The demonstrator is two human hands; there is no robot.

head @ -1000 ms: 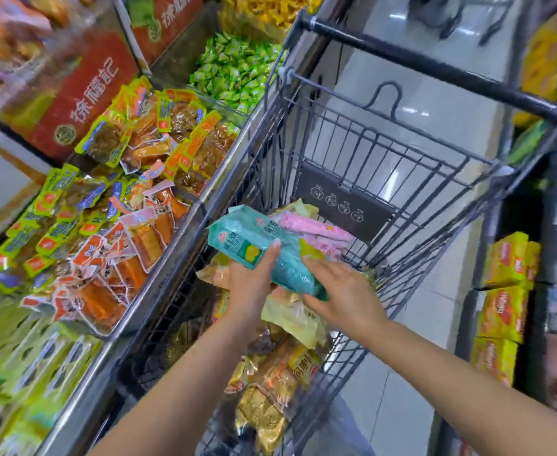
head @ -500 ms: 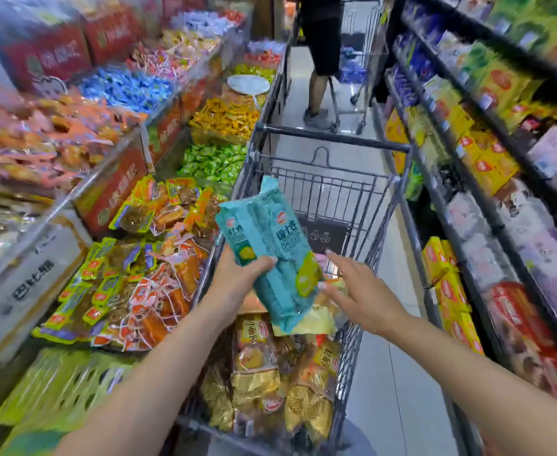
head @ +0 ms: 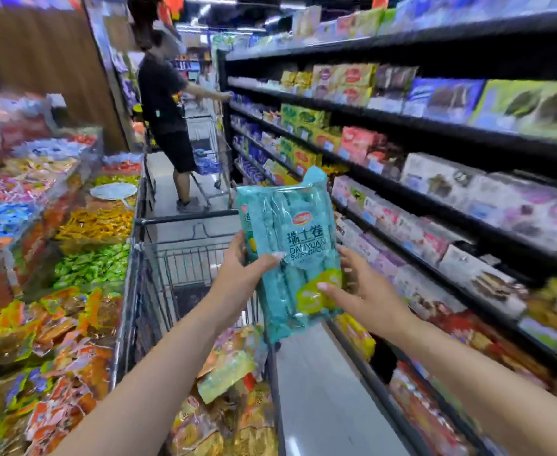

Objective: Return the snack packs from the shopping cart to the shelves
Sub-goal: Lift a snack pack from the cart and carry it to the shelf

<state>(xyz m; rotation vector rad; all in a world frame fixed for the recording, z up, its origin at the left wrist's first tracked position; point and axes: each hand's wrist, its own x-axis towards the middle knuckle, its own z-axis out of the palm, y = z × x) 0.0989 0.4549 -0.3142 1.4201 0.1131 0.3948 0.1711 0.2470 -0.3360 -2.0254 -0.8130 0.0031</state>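
Now mid-aisle, teal snack pack (head: 290, 255) held up above the shopping cart (head: 185, 222), long axis near upright, top tipped slightly toward the shelves (head: 435, 205) on the right. Left hand (head: 241, 278) gripping the pack's left edge, thumb across the front. Right hand (head: 366, 291) at the lower right corner, thumb on the front, fingers behind; grip looks lighter. Shelves lying right of the pack, nearer the right hand, so likely a rightward carry led by that hand. More packs (head: 231, 373) remaining in the cart. Another shopper (head: 168, 103) farther along.
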